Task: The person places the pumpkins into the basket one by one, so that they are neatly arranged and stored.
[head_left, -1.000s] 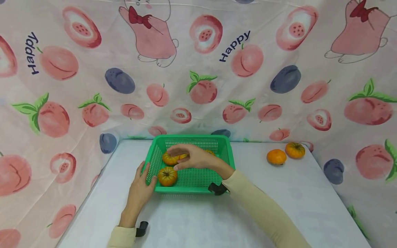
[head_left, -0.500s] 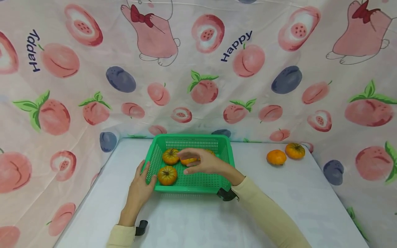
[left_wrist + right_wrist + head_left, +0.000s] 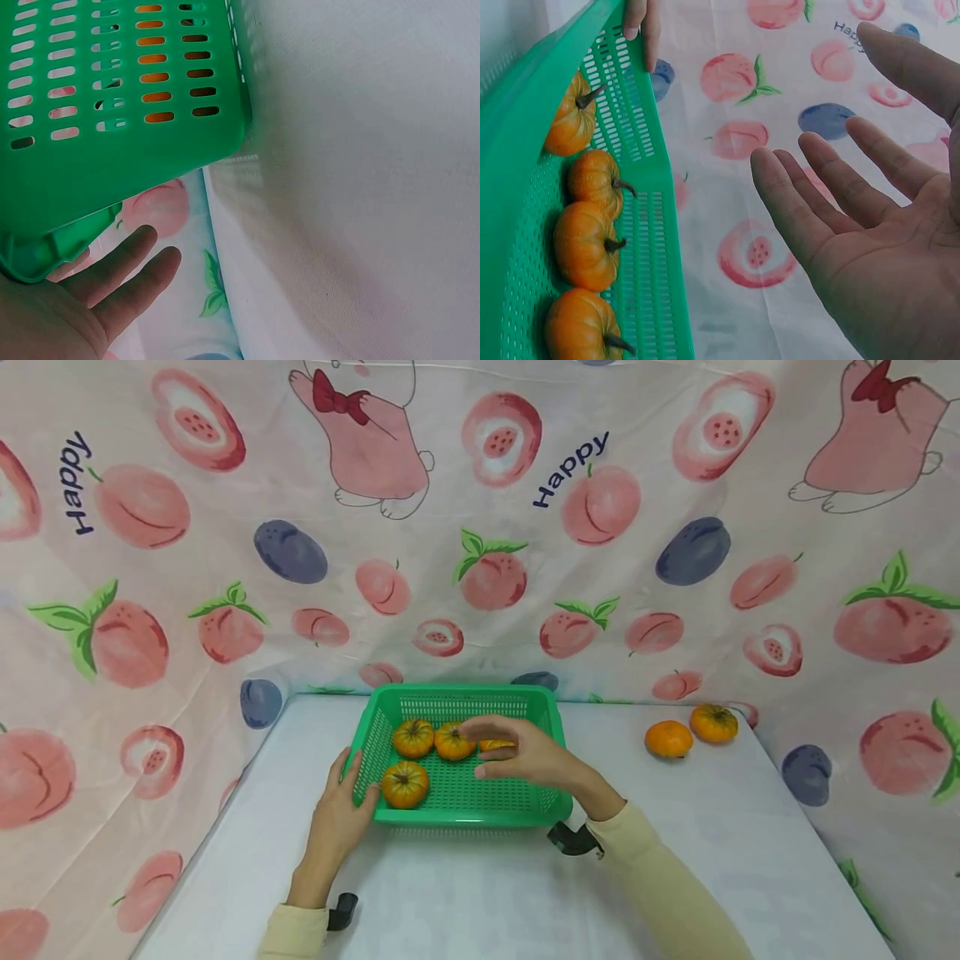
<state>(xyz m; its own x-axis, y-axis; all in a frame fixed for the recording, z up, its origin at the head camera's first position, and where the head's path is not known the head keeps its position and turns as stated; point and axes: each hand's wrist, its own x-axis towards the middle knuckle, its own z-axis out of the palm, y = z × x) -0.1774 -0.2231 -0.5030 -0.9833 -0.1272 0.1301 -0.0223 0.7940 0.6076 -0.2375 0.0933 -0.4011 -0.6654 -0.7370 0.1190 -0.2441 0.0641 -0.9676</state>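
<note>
A green plastic basket (image 3: 480, 817) stands on the table with several small orange pumpkins inside. One pumpkin (image 3: 405, 785) sits at the front left; others, including a pumpkin (image 3: 412, 739) and a neighbouring pumpkin (image 3: 453, 742), line the back. My left hand (image 3: 341, 818) rests at the basket's left rim, its fingers fairly straight in the left wrist view (image 3: 120, 281). Above the basket's right half hovers my right hand (image 3: 528, 753), holding nothing, fingers spread in the right wrist view. It partly covers the rightmost pumpkin (image 3: 495, 745).
Two more pumpkins, one smooth orange (image 3: 668, 740) and one streaked with green (image 3: 714, 724), lie at the back right of the white table (image 3: 465, 902). A fruit-print cloth (image 3: 450, 510) hangs behind and around the table.
My right hand has moved rightward across the basket, away from the pumpkins at the left, uncovering two in the back row. The left hand has stayed at the rim.
</note>
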